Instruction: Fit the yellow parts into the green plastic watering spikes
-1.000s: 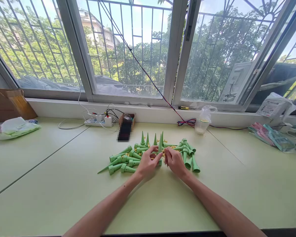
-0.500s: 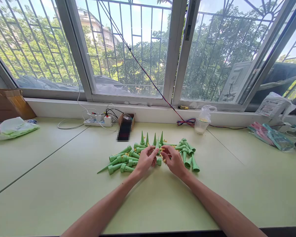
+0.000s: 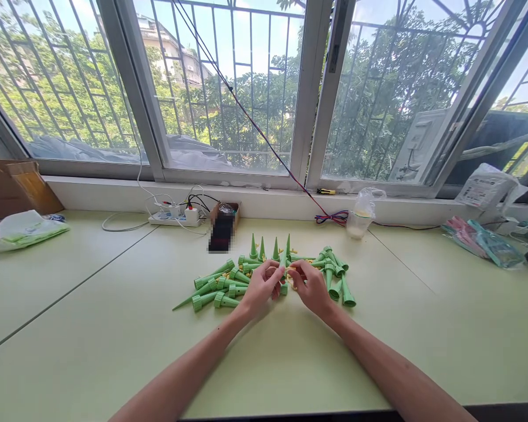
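A heap of green plastic cone spikes (image 3: pixel 215 287) lies on the pale green table (image 3: pixel 114 328), with small yellow pieces scattered among them. A few cones (image 3: pixel 264 249) stand upright behind my hands. My left hand (image 3: pixel 261 287) is closed round one green cone (image 3: pixel 282 266) at the middle of the heap. My right hand (image 3: pixel 312 286) pinches a small yellow piece (image 3: pixel 290 270) against that cone's side. More cones (image 3: pixel 338 281) lie to the right of my right hand.
A power strip (image 3: pixel 173 218) with cables and a dark box (image 3: pixel 223 230) sit by the window sill. A clear plastic cup (image 3: pixel 361 220) stands at the back right. Bags (image 3: pixel 24 228) lie far left, packets (image 3: pixel 488 243) far right.
The green cone in my left hand has dropped lower and tilted, and my right hand has brought the yellow piece up to it. Both hands stay over the heap.
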A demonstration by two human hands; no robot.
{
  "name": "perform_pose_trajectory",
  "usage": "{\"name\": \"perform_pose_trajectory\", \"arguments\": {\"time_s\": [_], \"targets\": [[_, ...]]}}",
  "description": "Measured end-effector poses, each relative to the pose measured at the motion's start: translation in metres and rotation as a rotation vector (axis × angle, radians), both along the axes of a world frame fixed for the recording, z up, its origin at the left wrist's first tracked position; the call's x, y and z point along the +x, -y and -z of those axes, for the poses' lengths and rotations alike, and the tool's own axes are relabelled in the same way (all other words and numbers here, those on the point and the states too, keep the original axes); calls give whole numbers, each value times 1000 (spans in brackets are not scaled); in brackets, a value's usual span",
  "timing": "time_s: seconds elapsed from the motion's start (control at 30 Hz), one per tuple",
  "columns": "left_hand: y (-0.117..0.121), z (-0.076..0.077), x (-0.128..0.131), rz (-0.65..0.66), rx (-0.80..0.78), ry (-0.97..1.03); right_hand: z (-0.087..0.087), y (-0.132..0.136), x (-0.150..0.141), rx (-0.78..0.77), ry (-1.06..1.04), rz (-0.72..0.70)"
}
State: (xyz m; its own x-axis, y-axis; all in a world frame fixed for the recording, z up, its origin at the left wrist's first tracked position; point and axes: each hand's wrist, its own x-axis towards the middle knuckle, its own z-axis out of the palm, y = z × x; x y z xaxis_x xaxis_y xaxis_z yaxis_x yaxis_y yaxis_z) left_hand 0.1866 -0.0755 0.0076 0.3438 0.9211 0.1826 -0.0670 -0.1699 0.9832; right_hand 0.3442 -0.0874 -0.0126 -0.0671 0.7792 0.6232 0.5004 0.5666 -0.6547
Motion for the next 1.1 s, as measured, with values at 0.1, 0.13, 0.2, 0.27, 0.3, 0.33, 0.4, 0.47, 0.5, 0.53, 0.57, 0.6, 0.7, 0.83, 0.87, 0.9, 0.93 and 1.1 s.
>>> {"name": "perform_pose_trajectory", "arguments": {"time_s": [0.1,0.13,0.2,0.27,0.3,0.33,0.4,0.47,0.5,0.53,0.57,0.6,0.7,0.83,0.87,0.9,0.93,1.1], "targets": [[0,2,0,7,77,-34,-1,0,1,19,20,34],[0,3,0,6,99,-47,-1,0,1,30,28,48],[0,5,0,0,135,-78,-1,-1,1,52,41,75],[0,6,0,-12,163,-110,-1,-1,1,64,46,89],[0,6,0,-17,175,-124,-1,-1,1,65,46,91],[-1,7,0,-24,185,-133,-1,0,1,66,45,91],[-1,7,-1,-35,198,-147,-2,0,1,67,47,98],[-1,8,0,-43,204,-155,-2,0,1,69,53,114],[-1,9,0,-44,208,-157,-2,0,1,70,55,122],[-1,9,0,-43,213,-156,-2,0,1,71,56,129],[-1,10,0,-41,219,-156,-2,0,1,71,56,135],[-1,11,0,-40,227,-155,-3,0,1,70,55,139],[-2,13,0,-37,252,-164,-3,-1,1,65,59,146],[-1,14,1,-38,259,-179,-1,-1,1,62,69,152],[0,14,1,-38,257,-178,0,-1,1,65,71,157],[1,14,1,-37,254,-175,0,-2,1,69,73,163],[1,13,2,-35,252,-173,1,-2,1,70,75,169],[3,10,2,-45,270,-189,1,-3,0,57,65,181]]}}
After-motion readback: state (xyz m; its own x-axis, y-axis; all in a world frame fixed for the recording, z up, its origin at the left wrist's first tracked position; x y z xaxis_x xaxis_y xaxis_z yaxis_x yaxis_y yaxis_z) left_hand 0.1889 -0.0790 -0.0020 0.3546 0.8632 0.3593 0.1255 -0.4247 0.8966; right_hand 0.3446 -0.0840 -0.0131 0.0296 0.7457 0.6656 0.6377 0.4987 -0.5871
